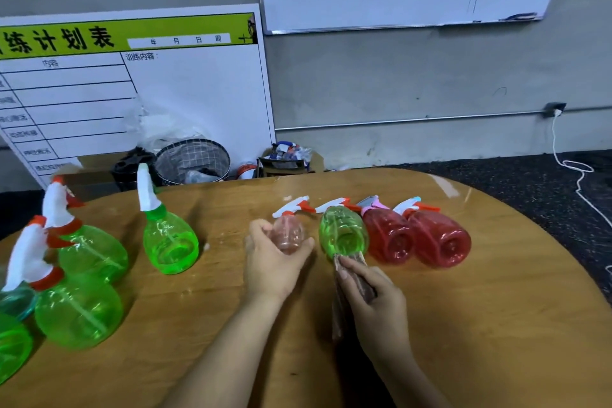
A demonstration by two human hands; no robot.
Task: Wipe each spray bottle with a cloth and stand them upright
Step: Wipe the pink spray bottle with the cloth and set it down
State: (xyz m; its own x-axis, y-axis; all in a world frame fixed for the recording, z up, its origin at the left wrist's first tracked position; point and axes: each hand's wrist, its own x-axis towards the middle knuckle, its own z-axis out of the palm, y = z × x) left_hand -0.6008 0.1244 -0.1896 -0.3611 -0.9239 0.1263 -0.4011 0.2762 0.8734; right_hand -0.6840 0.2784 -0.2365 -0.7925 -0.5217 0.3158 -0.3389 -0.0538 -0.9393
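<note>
**Left hand on a lying pink bottle, cloth held ready in the right**

Left of the table [496, 325]: five green spray bottles stand upright, one at the near left edge only partly in view [11, 348], two with red collars in front [77, 311] and behind [94, 255], a teal-tinted one [16, 300] half hidden, and one with a green collar [170, 247] standing apart, nearer the centre. Centre: the left hand [270, 262] curls its fingers [256, 230] round the base of a pale pink spray bottle [289, 233], which lies on its side, long axis running away from the person, trigger head at the far end. This hand is the nearer one to it and already grips it. Just right: a green bottle [342, 233] lies parallel, close beside the pink one. The right hand [374, 301] pinches a folded brownish cloth [351, 278], whose tip touches or nearly touches that green bottle's base. Far right: two red bottles [387, 235] [440, 238] lie side by side, same orientation. By judgement, lifting the pink bottle toward the cloth is open; the green neighbour crowds its right flank.
</note>
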